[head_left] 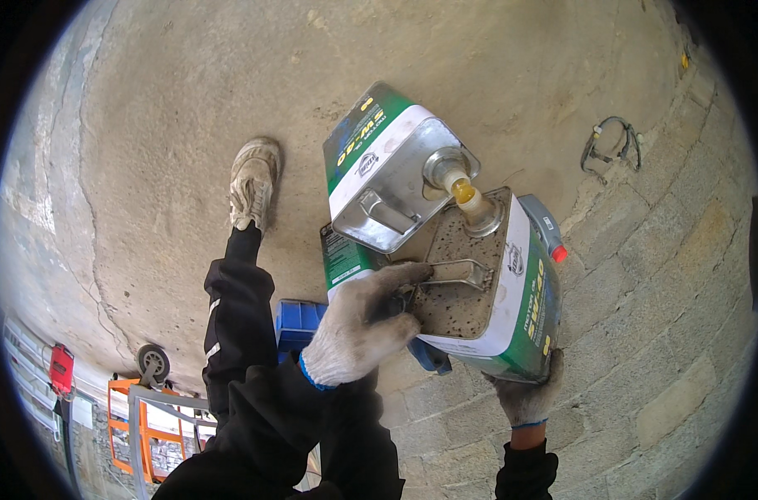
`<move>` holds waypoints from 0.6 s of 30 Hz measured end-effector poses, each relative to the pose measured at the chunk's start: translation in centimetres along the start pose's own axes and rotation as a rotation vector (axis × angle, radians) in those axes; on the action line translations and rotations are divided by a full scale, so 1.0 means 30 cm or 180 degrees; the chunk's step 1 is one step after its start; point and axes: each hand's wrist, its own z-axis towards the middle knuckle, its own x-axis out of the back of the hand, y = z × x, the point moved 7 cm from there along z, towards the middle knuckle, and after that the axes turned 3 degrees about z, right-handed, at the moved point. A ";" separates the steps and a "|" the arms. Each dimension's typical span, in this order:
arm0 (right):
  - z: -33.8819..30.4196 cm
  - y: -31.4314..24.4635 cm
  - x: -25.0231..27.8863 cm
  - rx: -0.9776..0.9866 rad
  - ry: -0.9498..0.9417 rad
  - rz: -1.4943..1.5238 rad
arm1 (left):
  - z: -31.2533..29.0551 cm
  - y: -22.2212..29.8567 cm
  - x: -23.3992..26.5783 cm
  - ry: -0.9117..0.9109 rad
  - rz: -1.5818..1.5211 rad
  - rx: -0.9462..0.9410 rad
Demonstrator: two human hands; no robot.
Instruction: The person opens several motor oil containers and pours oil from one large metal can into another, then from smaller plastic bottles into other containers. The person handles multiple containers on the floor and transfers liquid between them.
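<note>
Head view, entries from left to right, concrete floor (pixel 171 100) beneath. Item: red box (pixel 62 368), far left, and beside it an orange frame (pixel 117 429) with a black wheel (pixel 152 363). Item: my pale shoe (pixel 252 179). Item: blue crate (pixel 300 321), partly behind my sleeve. Item: green container (pixel 344 257), mostly hidden.

Item: my left fingers (pixel 406 275), gloved in white, parted in a loose C, one touching the end of the near tin's wire handle (pixel 482 275); whether they grip it I cannot tell.

Item: far tin (pixel 387 171), green and white, tilted, its spout meeting the near tin's. Amber liquid (pixel 462 191) shows at the join; which way it runs I cannot tell.

Item: near tin (pixel 494 308), in front of me, top speckled with dirt. Probably heavy if well filled, stiff-walled but apt to dent, slick wherever oily. Best hold, I judge: handle above, bottom edge below; the joined necks look the weak point.

Item: my right fingers (pixel 552 371), gloved, curled round the near tin's bottom corner, bearing it; tips hidden.

Item: grey bottle (pixel 539 221), red-capped, just beyond the near tin. Item: cable loop (pixel 612 146), well apart, near grey blockwork (pixel 645 292).
</note>
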 end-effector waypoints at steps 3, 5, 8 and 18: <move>-0.001 0.000 -0.001 -0.0007 0.0035 -0.0065 | 0.001 0.004 0.001 0.0011 0.0008 -0.0010; -0.003 0.000 -0.003 0.0003 0.0065 -0.0101 | 0.003 0.008 -0.001 0.0009 -0.0051 -0.0059; -0.006 0.001 -0.009 0.0020 0.0058 -0.0100 | 0.004 0.009 0.000 0.0010 -0.0040 -0.0082; -0.008 -0.005 -0.007 -0.0011 0.0219 0.0027 | 0.007 0.017 0.000 -0.0038 0.0034 0.0030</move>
